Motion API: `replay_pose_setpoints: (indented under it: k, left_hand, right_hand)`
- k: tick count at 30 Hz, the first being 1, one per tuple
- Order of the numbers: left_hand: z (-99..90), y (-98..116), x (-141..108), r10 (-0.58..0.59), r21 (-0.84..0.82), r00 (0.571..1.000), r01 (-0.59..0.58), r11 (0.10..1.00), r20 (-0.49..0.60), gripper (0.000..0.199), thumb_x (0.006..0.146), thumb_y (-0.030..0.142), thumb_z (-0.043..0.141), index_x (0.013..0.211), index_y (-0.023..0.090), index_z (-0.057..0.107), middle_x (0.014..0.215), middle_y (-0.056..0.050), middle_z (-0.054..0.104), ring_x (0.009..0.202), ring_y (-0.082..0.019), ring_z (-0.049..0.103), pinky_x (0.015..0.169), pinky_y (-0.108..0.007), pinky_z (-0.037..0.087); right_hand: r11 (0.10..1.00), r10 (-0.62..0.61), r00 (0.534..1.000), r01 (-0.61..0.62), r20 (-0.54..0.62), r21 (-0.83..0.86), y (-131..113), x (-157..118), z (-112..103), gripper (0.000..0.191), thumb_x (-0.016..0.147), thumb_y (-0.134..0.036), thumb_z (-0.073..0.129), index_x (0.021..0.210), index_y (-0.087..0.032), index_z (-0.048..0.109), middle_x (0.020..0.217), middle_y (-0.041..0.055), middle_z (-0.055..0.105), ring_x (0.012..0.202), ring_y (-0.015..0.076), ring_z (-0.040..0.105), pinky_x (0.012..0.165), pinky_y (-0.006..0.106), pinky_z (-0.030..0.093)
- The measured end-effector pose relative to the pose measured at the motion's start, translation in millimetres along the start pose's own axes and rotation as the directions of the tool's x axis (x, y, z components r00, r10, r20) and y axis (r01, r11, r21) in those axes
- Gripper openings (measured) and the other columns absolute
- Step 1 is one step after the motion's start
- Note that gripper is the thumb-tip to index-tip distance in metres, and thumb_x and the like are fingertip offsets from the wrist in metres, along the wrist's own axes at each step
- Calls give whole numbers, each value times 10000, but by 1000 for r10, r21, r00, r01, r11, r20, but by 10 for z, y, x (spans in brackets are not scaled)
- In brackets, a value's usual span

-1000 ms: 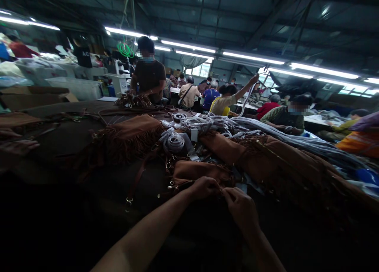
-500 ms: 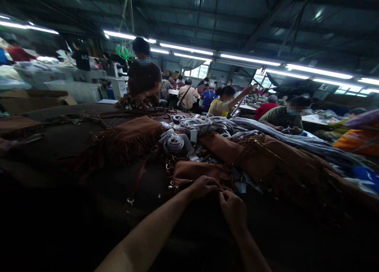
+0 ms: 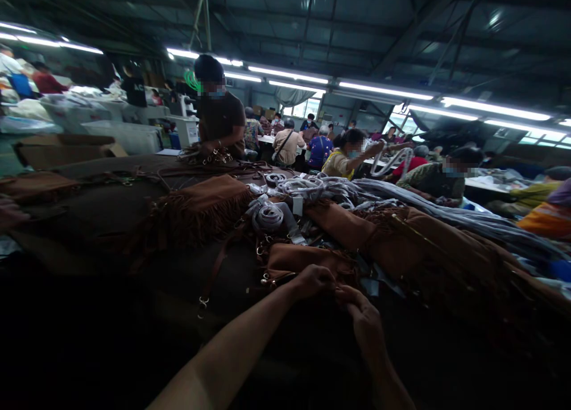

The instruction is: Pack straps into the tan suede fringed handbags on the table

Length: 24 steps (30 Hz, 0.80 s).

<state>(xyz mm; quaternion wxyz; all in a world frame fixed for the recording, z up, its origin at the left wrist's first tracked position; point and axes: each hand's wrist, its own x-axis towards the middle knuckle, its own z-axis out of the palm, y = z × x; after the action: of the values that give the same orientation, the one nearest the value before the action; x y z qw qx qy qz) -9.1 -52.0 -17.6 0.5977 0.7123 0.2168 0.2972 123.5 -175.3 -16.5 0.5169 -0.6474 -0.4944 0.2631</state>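
Pinching a suede bag (image 3: 307, 260), left hand (image 3: 314, 281) and right hand (image 3: 362, 312) seemingly shut

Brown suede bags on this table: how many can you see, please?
4 brown suede bags: one far left, one mid-left, one front centre, one right. More may be hidden.

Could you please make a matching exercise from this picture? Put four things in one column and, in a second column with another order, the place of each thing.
Things:
1. coiled grey strap
2. fringed brown suede bag
3. left hand
4. person in a dark T-shirt

Places:
A. far side of the table, hands at a bundle of brown straps
B. at the near edge of a small brown suede piece
C. in the pile, just beyond that small piece
D. left of the coil

Pairs: 1-C, 2-D, 3-B, 4-A
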Motion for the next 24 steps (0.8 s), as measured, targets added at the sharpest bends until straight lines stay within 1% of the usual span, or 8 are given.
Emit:
replay_pose_setpoints:
  k: [2, 4, 6, 9, 11, 16, 21, 24]
  left_hand:
    - [10, -7, 4, -12, -10, 1000, 12, 1000, -10, 212, 692, 277, 677, 820, 107, 669, 782, -33, 662, 717, -143, 581, 683, -249, 451]
    - [18, -34, 16, 2, -18, 1000, -2, 1000, -8, 195, 692, 264, 678, 808, 110, 648, 779, -29, 651, 720, -139, 574, 681, -244, 448]
    - [26, -53, 20, 32, -18, 999, -32, 999, -19, 173, 717, 257, 654, 808, 114, 617, 769, -27, 643, 715, -135, 573, 679, -242, 448]
    - [32, -32, 2, 49, -7, 997, -49, 999, -64, 144, 818, 262, 531, 867, 129, 556, 734, -21, 635, 678, -129, 578, 663, -244, 449]
    - [26, -2, -13, 46, 28, 994, -44, 999, -99, 140, 864, 251, 448, 896, 137, 523, 713, -17, 625, 661, -126, 571, 652, -242, 443]
    - [26, 2, -20, 74, 227, 974, -24, 974, -214, 92, 840, 197, 460, 871, 140, 525, 773, -13, 595, 706, -117, 526, 639, -216, 407]
    - [47, 148, -53, 88, 294, 977, -27, 955, -196, 160, 884, 232, 414, 935, 145, 537, 780, -16, 612, 685, -111, 551, 610, -199, 412]
    - [-228, 386, -34, 85, 522, 979, 24, 852, -184, 194, 876, 309, 475, 972, 174, 578, 829, -34, 645, 723, -137, 586, 641, -220, 430]
  right_hand:
    - [993, -87, 996, 89, 24, -83, -27, -27, -4, 429, 755, -419, 567, 1109, -183, 620, 1049, 82, 673, 945, 226, 630, 837, 346, 490]
    - [966, -142, 989, 129, -39, -225, -90, -12, -4, 364, 753, -467, 580, 958, -184, 681, 1012, 94, 669, 927, 235, 618, 840, 352, 474]
    - [952, -150, 981, 110, -120, -285, -165, 58, 6, 412, 795, -540, 503, 803, -174, 691, 946, 112, 669, 874, 234, 613, 802, 343, 466]
    - [976, -85, 980, 46, -178, -212, -254, 220, 57, 528, 858, -571, 353, 921, -151, 668, 867, 106, 682, 769, 215, 619, 701, 319, 465]
    - [963, -95, 984, 52, -151, -266, -284, 308, 112, 512, 853, -563, 378, 998, -155, 653, 880, 98, 690, 766, 220, 624, 685, 317, 455]
    - [815, -167, 986, 130, -14, -564, -276, 354, 207, 360, 843, -487, 462, 919, -224, 694, 993, 68, 689, 869, 241, 632, 730, 324, 429]
    - [876, -192, 980, 151, -43, -459, -200, 364, 184, 380, 842, -505, 469, 924, -207, 690, 978, 75, 694, 882, 220, 632, 767, 304, 444]
    - [921, -173, 982, 133, -79, -366, -141, 379, 181, 391, 827, -528, 489, 921, -205, 687, 970, 68, 698, 892, 213, 633, 783, 292, 448]
